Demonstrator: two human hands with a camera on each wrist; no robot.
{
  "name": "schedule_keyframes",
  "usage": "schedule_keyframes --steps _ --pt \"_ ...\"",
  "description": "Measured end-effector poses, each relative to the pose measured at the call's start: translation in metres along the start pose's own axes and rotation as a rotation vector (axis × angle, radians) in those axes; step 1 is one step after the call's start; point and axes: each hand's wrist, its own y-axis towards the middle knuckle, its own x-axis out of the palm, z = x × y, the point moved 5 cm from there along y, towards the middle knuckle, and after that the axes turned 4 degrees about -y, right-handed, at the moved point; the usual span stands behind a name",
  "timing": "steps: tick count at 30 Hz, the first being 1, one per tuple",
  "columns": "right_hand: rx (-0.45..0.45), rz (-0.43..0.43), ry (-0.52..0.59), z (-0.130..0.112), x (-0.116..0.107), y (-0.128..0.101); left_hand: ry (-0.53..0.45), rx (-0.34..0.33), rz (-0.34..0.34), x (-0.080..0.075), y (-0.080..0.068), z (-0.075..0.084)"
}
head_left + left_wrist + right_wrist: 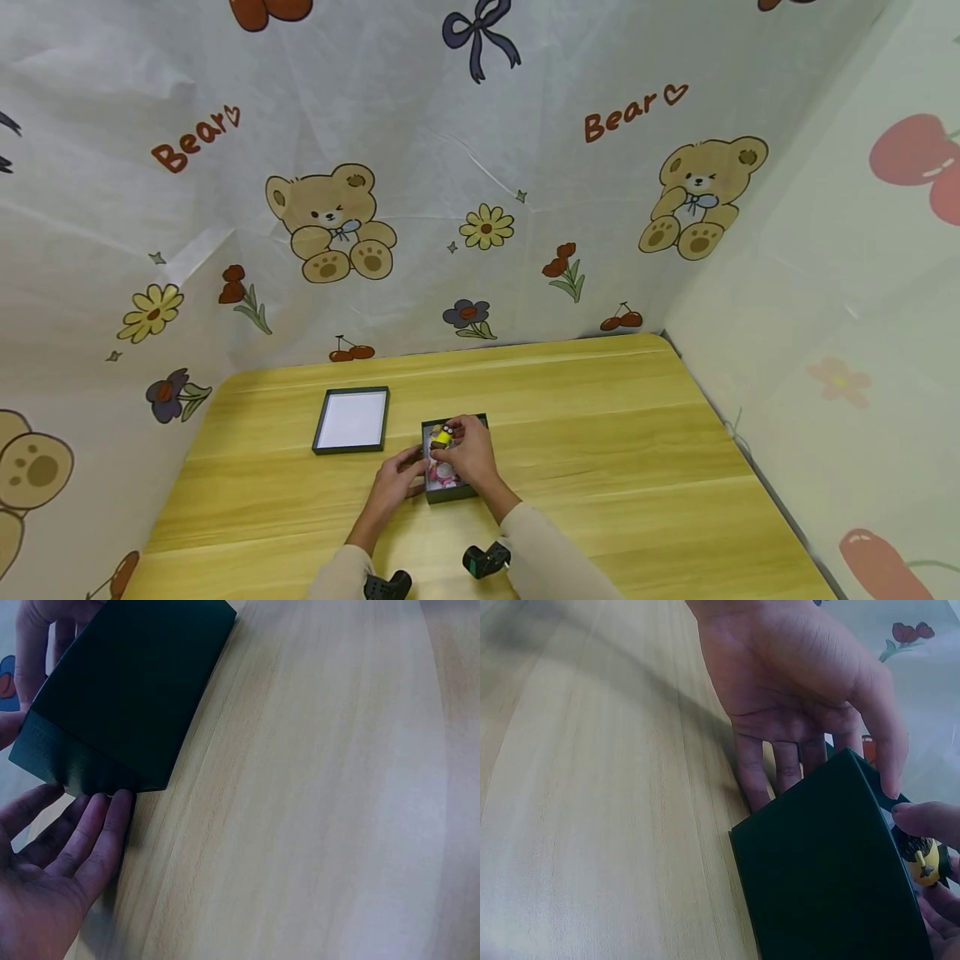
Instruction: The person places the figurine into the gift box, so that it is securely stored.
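Observation:
A dark green open box (452, 495) lies on the table, with a pale inside. Over it, my right hand (472, 454) pinches a small yellow and dark-brown figurine (441, 437) between thumb and fingers; the right wrist view shows the figurine (924, 864) at the box rim. Pink-and-white pieces (444, 475) lie inside the box, partly covered by the right hand. My left hand (397, 482) holds the box's left side. Its fingertips press the outer wall in the left wrist view, and its thumb (885, 750) reaches the rim in the right wrist view.
A shallow dark-edged lid (351, 419) with a white inside lies to the left of the box, towards the back. The wooden table (600, 433) meets a wall sheet printed with bears and flowers (420, 167).

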Motion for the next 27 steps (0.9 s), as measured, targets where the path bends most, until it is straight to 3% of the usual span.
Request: schedule_keyframes --steps 27 --pt "0.046 0.001 -0.141 0.0011 0.0081 0.0045 0.011 0.017 -0.018 -0.0021 -0.001 -0.0003"
